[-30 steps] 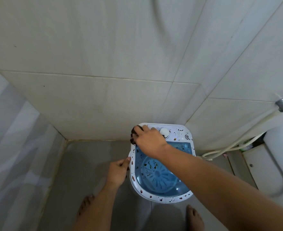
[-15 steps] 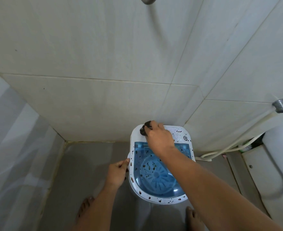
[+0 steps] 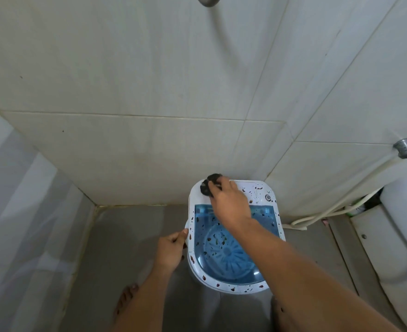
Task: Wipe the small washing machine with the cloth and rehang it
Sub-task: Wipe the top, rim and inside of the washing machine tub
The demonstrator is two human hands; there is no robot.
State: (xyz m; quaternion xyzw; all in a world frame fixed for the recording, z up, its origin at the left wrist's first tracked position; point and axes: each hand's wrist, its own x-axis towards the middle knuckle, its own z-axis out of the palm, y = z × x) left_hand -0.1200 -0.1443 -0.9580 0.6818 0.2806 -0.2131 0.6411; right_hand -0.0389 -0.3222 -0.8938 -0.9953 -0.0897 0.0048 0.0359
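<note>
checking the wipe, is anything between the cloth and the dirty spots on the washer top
Nothing visible. The right hand presses the cloth onto the washer back left corner; brown spots lie just right on the same open panel.

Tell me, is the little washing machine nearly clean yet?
Not yet. The back left corner of the washing machine looks clean. The right hand rubs the dark cloth there; the left hand steadies it. Brown spots remain on rim and lid, then rehanging.

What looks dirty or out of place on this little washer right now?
Dark brown splatters dot the washing machine's white rim, control panel and blue lid. The right hand presses a dark cloth at the back-left corner, which looks clean.
</note>
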